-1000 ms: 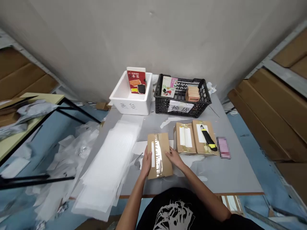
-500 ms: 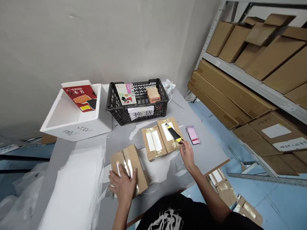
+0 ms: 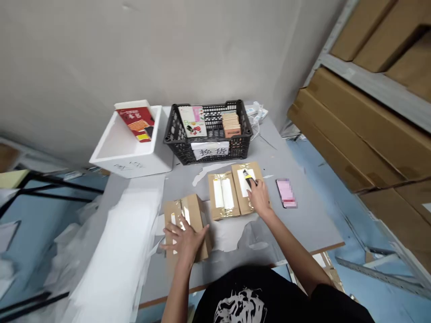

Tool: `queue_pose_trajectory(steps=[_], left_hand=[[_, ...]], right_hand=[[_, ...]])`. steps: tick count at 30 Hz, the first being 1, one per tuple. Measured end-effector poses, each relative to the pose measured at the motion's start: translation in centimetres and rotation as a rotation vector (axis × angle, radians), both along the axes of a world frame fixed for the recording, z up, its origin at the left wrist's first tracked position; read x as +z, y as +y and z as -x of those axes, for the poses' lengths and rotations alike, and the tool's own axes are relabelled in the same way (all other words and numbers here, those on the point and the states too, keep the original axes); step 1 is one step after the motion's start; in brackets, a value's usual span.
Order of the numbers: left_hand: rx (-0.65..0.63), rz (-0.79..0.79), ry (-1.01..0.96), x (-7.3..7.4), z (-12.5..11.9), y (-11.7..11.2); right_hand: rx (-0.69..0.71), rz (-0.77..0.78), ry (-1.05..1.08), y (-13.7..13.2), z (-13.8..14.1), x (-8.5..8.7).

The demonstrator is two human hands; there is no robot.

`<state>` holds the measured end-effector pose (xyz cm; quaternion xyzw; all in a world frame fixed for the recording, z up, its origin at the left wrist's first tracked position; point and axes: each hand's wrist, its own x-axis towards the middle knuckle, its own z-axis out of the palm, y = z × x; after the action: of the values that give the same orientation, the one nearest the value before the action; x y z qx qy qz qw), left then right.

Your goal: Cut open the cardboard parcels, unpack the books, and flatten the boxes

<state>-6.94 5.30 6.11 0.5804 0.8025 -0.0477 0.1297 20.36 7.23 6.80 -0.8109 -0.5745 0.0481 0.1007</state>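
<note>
Grey worktable (image 3: 303, 229), near left: left hand (image 3: 183, 240) spread wide, fingers apart, pressing flat on a taped cardboard parcel (image 3: 191, 208); further right, right hand (image 3: 259, 197), fingers together, closes on a yellow-black utility knife (image 3: 248, 177) atop another parcel (image 3: 240, 199)

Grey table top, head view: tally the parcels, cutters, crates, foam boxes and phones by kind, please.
Taped cardboard parcels: 3
Box cutter: 1
Black plastic crate: 1
White foam box: 1
Blurred phone: 1
Total: 7
</note>
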Motion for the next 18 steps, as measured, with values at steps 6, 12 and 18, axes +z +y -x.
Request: queue_pose_trajectory(steps=[6, 12, 18], left_hand=[[-0.073, -0.133, -0.010, -0.1, 2.0, -0.9], [-0.386, -0.237, -0.053, -0.2, 4.4, -4.3], [-0.604, -0.299, -0.076, -0.3, 7.9, -7.5]], right_hand=[[0.111, -0.054, 0.029, 0.0, -1.5, -0.7], [0.147, -0.117, 0.299, 0.5, -3.5, -0.5], [0.454, 0.280, 0.632, 0.3, -0.9, 3.7]])
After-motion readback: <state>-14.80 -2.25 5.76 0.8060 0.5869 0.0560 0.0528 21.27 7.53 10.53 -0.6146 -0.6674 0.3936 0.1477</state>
